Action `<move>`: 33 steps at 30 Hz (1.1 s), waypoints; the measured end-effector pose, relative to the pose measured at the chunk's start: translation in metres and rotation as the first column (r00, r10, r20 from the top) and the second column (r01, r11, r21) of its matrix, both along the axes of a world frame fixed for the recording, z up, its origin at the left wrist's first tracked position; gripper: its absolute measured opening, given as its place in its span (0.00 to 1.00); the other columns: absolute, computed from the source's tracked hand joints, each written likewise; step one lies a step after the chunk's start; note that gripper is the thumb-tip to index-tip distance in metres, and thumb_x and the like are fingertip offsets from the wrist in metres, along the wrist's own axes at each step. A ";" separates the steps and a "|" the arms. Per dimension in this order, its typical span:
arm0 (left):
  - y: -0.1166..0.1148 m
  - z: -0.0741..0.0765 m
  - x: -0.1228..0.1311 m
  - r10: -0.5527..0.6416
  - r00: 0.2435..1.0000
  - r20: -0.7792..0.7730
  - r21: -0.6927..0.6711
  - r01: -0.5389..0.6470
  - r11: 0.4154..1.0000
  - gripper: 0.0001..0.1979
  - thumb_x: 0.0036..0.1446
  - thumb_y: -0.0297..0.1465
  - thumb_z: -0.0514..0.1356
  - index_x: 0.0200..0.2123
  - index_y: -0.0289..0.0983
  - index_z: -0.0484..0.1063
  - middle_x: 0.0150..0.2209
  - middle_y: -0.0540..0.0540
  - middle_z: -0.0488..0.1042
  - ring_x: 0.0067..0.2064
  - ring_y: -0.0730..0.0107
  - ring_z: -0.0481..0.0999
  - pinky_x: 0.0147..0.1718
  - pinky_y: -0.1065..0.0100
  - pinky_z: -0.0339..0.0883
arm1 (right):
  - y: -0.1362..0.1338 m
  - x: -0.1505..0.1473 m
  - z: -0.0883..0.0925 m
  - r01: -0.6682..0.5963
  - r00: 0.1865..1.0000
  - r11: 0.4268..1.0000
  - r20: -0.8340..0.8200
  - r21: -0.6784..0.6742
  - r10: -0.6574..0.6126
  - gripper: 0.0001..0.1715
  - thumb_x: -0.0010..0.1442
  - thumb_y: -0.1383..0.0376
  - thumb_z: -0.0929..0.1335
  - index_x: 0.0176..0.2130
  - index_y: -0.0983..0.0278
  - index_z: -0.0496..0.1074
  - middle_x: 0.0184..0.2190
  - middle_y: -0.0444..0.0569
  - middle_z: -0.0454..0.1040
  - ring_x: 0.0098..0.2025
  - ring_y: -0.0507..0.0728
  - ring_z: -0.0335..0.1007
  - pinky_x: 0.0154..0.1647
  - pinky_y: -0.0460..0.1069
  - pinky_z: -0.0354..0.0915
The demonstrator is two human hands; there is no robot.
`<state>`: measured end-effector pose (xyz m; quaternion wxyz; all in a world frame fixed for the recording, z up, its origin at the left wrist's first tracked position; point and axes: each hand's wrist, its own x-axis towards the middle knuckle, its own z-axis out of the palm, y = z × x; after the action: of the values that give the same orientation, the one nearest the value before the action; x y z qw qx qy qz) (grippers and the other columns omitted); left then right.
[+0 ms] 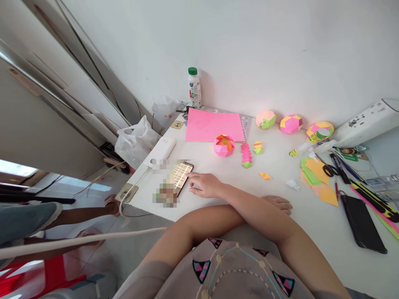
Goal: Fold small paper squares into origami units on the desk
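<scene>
My forearms cross over the white table (215, 172). My right hand (204, 185) reaches to the left, its index finger stretched to the edge of a lit phone (182, 176) and its thumb apart. Nothing is held in it. My left hand (277, 203), partly behind the right forearm, lies flat on the tabletop to the right with its fingers extended. Beyond the hands sit a pink paper ball (223, 146) with an orange hollow, a row of folded pink paper pieces (246, 153), small orange and green folded pieces (258, 148) and a single orange piece (264, 176).
Pink paper sheets (213, 126), a bottle (195, 89) and finished paper balls (291, 123) line the wall. To the right are sticky notes (314, 172), scissors (330, 170), a cutter (374, 199) and a black case (361, 222). A white power bank (164, 149) trails a cable; another person's legs (77, 216) show left.
</scene>
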<state>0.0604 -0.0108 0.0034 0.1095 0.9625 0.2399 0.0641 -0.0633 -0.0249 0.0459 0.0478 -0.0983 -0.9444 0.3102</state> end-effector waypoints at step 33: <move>-0.002 -0.004 0.000 -0.005 0.999 0.037 0.026 0.004 1.000 0.20 0.63 0.33 0.47 0.55 0.32 0.64 0.61 0.43 0.58 0.63 0.66 0.53 0.61 0.68 0.49 | 0.000 0.005 0.001 -0.037 0.997 0.999 -0.065 0.033 0.039 0.06 0.58 0.62 0.65 0.33 0.63 0.69 0.55 0.48 0.67 0.44 0.56 0.72 0.32 0.47 0.62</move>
<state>0.0599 -0.0130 -0.0005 0.1014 0.9630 0.2349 0.0846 -0.0580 -0.0252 0.0470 0.0743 -0.0694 -0.9488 0.2991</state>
